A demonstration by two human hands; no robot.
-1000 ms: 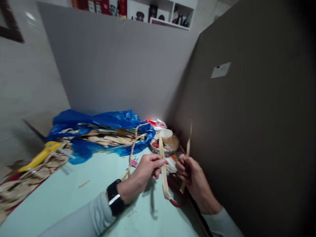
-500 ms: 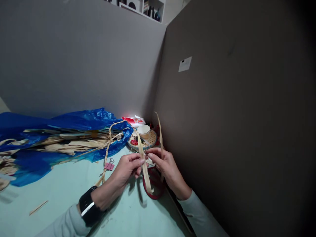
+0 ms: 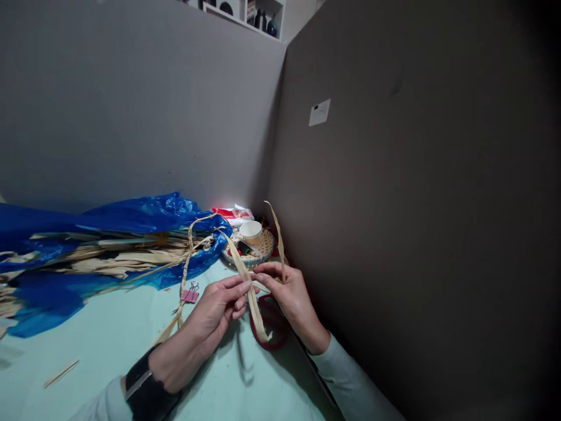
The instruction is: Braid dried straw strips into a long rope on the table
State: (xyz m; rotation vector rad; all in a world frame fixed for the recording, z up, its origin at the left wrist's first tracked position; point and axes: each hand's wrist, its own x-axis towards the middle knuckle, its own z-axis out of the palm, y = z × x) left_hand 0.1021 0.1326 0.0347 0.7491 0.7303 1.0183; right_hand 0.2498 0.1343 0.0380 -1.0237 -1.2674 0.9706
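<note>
Between thumb and fingers, my left hand (image 3: 219,301) pinches a pale, flat dried-husk strip (image 3: 240,263), which slants from upper left down to a curled lower end. My right hand (image 3: 287,292) is closed close beside it, fingertips almost meeting those of the left. A second, narrower husk strip (image 3: 275,228) rises from the right hand, its tip bending left. The exact spot where the strips meet is partly hidden by my fingers. Below the hands, on the table, lies a red-handled pair of scissors (image 3: 268,342), partly covered by the strip.
A blue plastic bag (image 3: 131,204) full of dried husk strips (image 3: 127,263) spreads across the left. A braided cord (image 3: 188,257) with a pink binder clip (image 3: 190,294) lies nearby. Behind my hands stand a woven tray (image 3: 263,245) and a white paper cup (image 3: 251,231). Grey partitions (image 3: 394,204) enclose the table.
The pinched strip now leans further left at its top, and the narrow strip tilts more to the left. Both hands stay close together; the whole view has shifted slightly.
</note>
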